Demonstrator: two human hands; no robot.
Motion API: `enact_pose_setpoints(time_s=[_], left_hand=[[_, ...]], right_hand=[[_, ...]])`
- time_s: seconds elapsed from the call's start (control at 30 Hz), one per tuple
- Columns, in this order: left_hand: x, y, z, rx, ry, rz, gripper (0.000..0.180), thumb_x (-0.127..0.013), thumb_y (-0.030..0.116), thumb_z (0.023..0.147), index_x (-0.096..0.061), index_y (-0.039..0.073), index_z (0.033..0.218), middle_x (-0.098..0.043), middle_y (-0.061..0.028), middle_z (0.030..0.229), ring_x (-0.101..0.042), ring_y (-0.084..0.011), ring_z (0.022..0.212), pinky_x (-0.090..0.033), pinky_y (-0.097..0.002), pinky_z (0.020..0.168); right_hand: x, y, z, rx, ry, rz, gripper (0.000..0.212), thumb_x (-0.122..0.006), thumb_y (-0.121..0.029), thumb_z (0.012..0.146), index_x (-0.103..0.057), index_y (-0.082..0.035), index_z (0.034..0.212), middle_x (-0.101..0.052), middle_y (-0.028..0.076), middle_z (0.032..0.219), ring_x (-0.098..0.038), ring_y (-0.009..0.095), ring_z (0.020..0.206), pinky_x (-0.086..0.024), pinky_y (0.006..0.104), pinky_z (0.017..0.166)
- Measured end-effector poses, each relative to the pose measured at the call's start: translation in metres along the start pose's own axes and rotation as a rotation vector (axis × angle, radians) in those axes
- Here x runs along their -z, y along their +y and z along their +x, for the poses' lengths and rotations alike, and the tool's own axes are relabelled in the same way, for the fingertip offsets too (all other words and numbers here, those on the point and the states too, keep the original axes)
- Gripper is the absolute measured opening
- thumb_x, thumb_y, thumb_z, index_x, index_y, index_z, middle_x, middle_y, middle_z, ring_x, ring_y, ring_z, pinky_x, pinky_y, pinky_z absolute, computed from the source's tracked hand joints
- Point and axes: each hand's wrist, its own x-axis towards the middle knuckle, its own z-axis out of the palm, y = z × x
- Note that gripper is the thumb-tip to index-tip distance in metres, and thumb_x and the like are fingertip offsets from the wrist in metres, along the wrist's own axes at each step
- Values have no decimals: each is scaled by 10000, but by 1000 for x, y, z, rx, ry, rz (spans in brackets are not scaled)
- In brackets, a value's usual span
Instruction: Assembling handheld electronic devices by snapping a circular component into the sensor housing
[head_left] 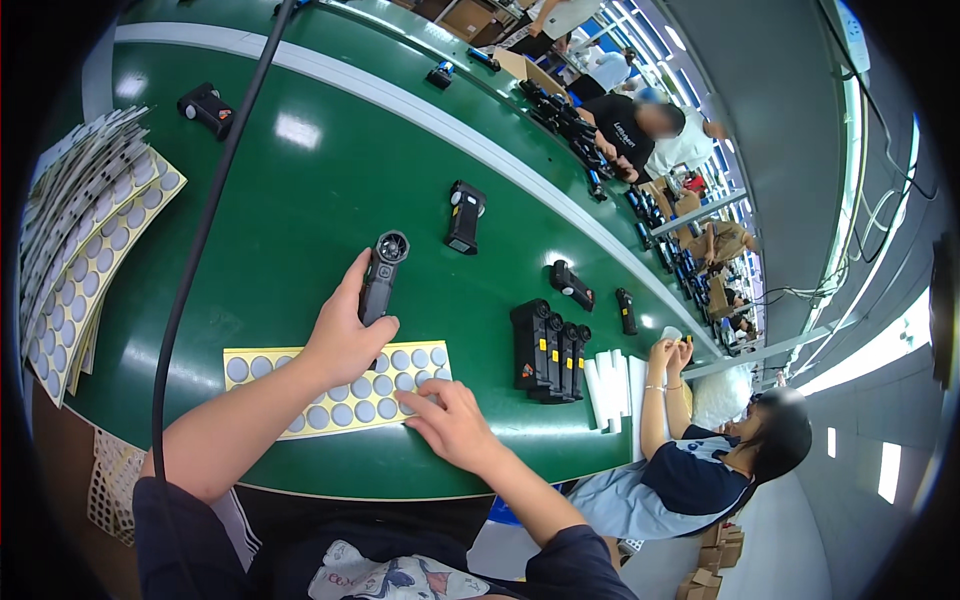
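My left hand is wrapped round a small black flashlight, its round lens end tilted up. Below it lies a yellow-edged sheet with rows of round grey stickers, partly covered by my left forearm. At the sheet's right end, my right hand has thumb and forefinger apart, their tips over the stickers. Whether a loose sticker is at those fingertips I cannot make out. Another black flashlight lies on the green table, just beyond the one in my hand.
Several black flashlights stand grouped at right, beside white strips. A thick stack of sticker sheets sits at far left. A black cable hangs across the view. At right, a co-worker works at the same table.
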Motion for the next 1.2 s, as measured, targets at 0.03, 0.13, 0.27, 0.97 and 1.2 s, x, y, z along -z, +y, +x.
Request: enact_pose_setpoints(time_s=[0.03, 0.13, 0.27, 0.97, 1.2], left_hand=[[-1, -2, 1, -58, 32, 28, 884, -622, 84, 852, -172, 21, 1610, -573, -127, 1024, -591, -152, 634, -507, -326, 579], [-1, 9, -2, 31, 22, 10, 874, -624, 90, 859, -178, 20, 1607, -567, -124, 1016, -595, -152, 640, -510, -327, 579], [-2, 4, 0, 64, 6, -8, 866, -628, 86, 861, -190, 20, 1605, -564, -122, 1021, -601, -154, 658, -517, -326, 581], [-16, 11, -8, 31, -185, -187, 1112, -684, -49, 793, 33, 184, 1610, -549, -140, 1023, -662, -187, 705, -568, -316, 529], [-12, 1, -20, -182, -176, -37, 1068, -589, -67, 771, -27, 219, 1632, -523, -142, 1143, -625, -200, 926, -543, -325, 728]], right_hand=[[3, 4, 1, 26, -6, 7, 426, -793, -118, 804, -702, -149, 1219, -579, 78, 1095, -578, 264, 951, -457, 384, 852], [1, 11, 1, 52, -33, -16, 415, -784, -148, 819, -665, -157, 1217, -559, 69, 1109, -577, 270, 961, -456, 397, 833], [8, 13, 5, 47, -90, 4, 370, -782, -154, 826, -659, -148, 1174, -550, 71, 1089, -575, 277, 972, -453, 408, 843], [32, -22, 78, -547, 460, 1284, 192, -787, 21, 852, -646, 3, 981, -695, 54, 900, -646, 84, 763, -535, 219, 682], [21, -32, 96, -673, 428, 1308, 209, -827, -47, 828, -677, 24, 955, -734, 89, 873, -675, 95, 740, -546, 218, 672]])
